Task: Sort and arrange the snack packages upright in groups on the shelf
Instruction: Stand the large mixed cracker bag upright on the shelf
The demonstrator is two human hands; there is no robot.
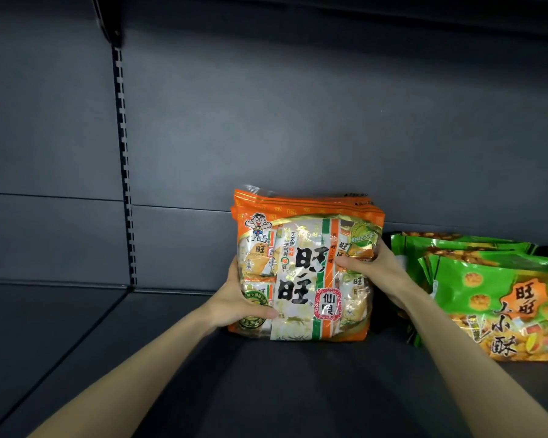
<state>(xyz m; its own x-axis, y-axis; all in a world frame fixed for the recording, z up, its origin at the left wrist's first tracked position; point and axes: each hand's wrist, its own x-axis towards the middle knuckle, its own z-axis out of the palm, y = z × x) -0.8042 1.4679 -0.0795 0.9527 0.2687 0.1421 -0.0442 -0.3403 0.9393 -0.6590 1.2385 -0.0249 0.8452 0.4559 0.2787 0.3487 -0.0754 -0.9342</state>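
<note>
Orange packs [304,263], several bunched front to back, upright on dark shelf [266,390], just before back panel [298,121]. Left hand [238,298] clamped on lower left edge, thumb across front. Right hand [374,267] gripping upper right edge, thumb on front, fingers hidden behind. Green packs [494,292] just to the right, leaning back and overlapping, partly behind right forearm. Slotted upright [125,165] at left of panel.
</note>
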